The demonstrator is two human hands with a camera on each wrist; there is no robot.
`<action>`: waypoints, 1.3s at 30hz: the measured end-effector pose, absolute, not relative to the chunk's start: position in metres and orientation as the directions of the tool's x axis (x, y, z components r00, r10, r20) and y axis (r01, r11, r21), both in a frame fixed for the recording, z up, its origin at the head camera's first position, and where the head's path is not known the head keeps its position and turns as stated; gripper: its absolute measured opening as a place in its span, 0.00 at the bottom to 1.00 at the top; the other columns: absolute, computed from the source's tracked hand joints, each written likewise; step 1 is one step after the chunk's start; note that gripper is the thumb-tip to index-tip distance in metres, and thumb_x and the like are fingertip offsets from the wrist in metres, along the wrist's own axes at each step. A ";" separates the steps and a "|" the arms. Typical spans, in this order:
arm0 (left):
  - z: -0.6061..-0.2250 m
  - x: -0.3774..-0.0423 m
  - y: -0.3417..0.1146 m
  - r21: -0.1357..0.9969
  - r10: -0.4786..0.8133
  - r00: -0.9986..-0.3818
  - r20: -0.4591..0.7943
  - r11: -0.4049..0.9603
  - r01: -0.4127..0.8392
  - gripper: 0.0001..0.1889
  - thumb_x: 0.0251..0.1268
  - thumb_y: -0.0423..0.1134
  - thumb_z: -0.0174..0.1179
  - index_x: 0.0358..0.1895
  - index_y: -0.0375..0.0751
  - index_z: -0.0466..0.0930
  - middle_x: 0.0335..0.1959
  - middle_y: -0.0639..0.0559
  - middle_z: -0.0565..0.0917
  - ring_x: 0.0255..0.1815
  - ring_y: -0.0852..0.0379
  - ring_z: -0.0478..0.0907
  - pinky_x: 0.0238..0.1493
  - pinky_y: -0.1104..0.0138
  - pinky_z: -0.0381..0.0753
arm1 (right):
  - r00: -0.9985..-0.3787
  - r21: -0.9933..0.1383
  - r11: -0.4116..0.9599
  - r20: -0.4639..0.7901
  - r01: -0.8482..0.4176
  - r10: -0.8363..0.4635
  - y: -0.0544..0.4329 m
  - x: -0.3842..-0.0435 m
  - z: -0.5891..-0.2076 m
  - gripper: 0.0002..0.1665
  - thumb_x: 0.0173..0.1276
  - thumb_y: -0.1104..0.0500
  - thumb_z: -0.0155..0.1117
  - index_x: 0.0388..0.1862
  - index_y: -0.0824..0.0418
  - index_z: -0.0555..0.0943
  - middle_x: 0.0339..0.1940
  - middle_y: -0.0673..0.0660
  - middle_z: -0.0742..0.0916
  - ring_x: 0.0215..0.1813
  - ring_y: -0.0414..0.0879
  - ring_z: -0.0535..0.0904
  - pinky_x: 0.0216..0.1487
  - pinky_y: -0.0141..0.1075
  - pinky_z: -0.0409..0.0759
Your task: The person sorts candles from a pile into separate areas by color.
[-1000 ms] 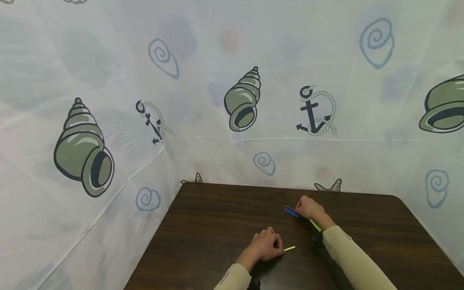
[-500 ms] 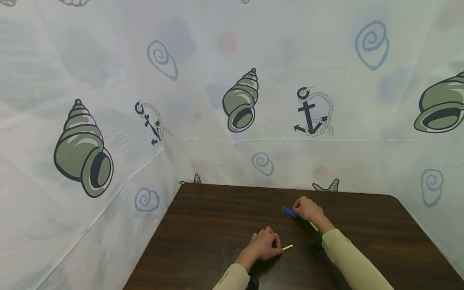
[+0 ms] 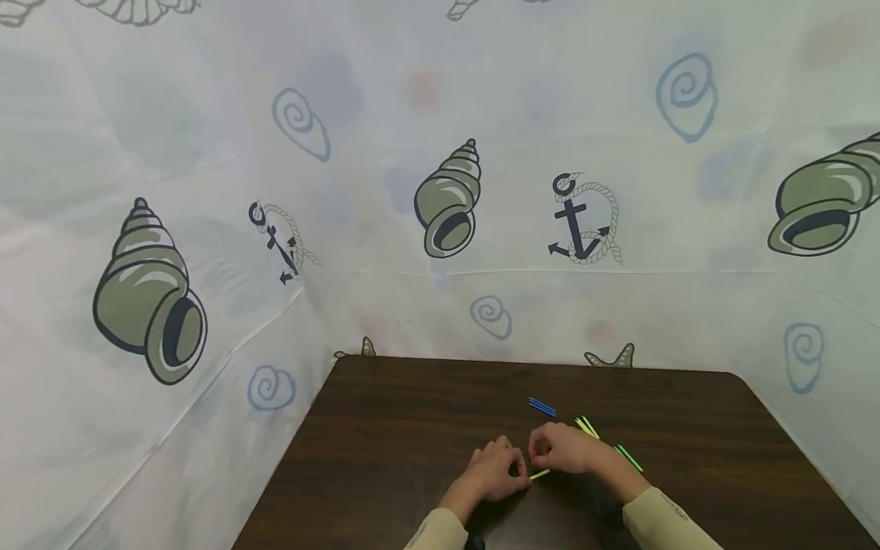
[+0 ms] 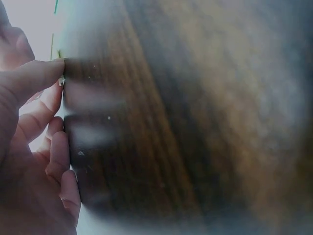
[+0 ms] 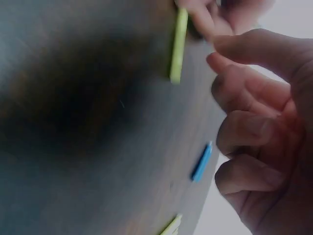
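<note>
Thumb and forefinger of my left hand [image 3: 490, 469] pinch one end of a short, thin yellow stick [image 3: 540, 474] low over the dark wooden table. The free end of this stick [image 5: 179, 46] points toward my right hand [image 3: 565, 449]. My right hand is just beside it, fingers loosely bent with nothing between them, as the right wrist view [image 5: 264, 112] of the hand shows. Beyond the hands lies a small bunch of blue sticks [image 3: 542, 407]. Several yellow sticks [image 3: 587, 427] lie behind the right hand, and green sticks [image 3: 629, 458] lie beside the right wrist.
The brown table [image 3: 412, 412] runs back to a pale curtain [image 3: 385, 305] printed with shells and anchors. The curtain also hangs along the left side. Dark wrist cameras sit under both forearms.
My right hand has come back from the blue sticks toward the left hand, uncovering the blue, yellow and green sticks. The left hand keeps its pinch on the yellow stick. The head view has shifted slightly.
</note>
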State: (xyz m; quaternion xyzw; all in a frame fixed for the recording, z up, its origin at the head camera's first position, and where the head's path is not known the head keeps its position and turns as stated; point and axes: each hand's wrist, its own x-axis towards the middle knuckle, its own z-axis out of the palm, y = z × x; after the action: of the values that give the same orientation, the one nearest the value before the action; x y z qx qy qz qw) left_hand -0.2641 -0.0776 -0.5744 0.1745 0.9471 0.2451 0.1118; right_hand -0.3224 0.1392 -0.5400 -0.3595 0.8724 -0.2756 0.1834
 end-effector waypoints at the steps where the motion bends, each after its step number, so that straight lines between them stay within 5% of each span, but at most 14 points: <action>1: -0.574 -0.264 -0.078 0.504 0.383 -0.914 -0.133 0.820 0.270 0.12 0.73 0.54 0.69 0.31 0.62 0.79 0.49 0.63 0.74 0.49 0.60 0.68 0.46 0.61 0.62 | -0.673 -0.598 0.601 -0.135 -0.529 -0.727 0.137 -0.317 -0.539 0.03 0.75 0.56 0.72 0.40 0.53 0.86 0.31 0.42 0.85 0.29 0.36 0.76 0.34 0.35 0.76; 12: -0.598 -0.274 -0.082 0.540 0.381 -0.920 -0.094 0.795 0.275 0.12 0.71 0.55 0.70 0.30 0.64 0.78 0.47 0.65 0.73 0.46 0.61 0.68 0.45 0.61 0.62 | -0.748 -0.457 0.718 -0.152 -0.526 -0.646 0.130 -0.293 -0.552 0.11 0.71 0.57 0.74 0.33 0.44 0.80 0.26 0.41 0.80 0.25 0.38 0.72 0.27 0.36 0.68; 21: -0.611 -0.280 -0.081 0.544 0.393 -0.918 -0.051 0.782 0.304 0.13 0.70 0.58 0.71 0.29 0.66 0.78 0.47 0.66 0.73 0.48 0.62 0.69 0.46 0.61 0.63 | -0.737 -0.450 0.706 -0.141 -0.546 -0.661 0.131 -0.293 -0.554 0.13 0.73 0.58 0.73 0.30 0.43 0.80 0.23 0.40 0.79 0.23 0.36 0.71 0.26 0.34 0.67; 30: -0.586 -0.273 -0.076 0.546 0.408 -0.911 -0.059 0.778 0.313 0.12 0.73 0.57 0.68 0.31 0.64 0.78 0.48 0.64 0.74 0.47 0.60 0.69 0.45 0.60 0.62 | -0.742 -0.411 0.744 -0.205 -0.527 -0.639 0.129 -0.302 -0.543 0.14 0.70 0.59 0.75 0.26 0.44 0.83 0.22 0.40 0.81 0.23 0.37 0.72 0.26 0.35 0.68; 39: -0.595 -0.276 -0.079 0.557 0.387 -0.920 -0.066 0.779 0.288 0.12 0.72 0.55 0.70 0.32 0.64 0.77 0.46 0.64 0.73 0.47 0.61 0.69 0.47 0.60 0.63 | -0.723 -0.481 0.728 -0.245 -0.488 -0.646 0.125 -0.304 -0.544 0.12 0.67 0.61 0.74 0.27 0.47 0.83 0.22 0.42 0.83 0.24 0.38 0.74 0.28 0.35 0.70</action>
State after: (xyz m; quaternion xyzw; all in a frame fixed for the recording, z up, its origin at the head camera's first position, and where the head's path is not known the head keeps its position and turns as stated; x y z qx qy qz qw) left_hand -0.2763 -0.0795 -0.5951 0.1797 0.9390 0.2796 0.0888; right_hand -0.3035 0.1252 -0.5441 -0.3126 0.9073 -0.1953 0.2024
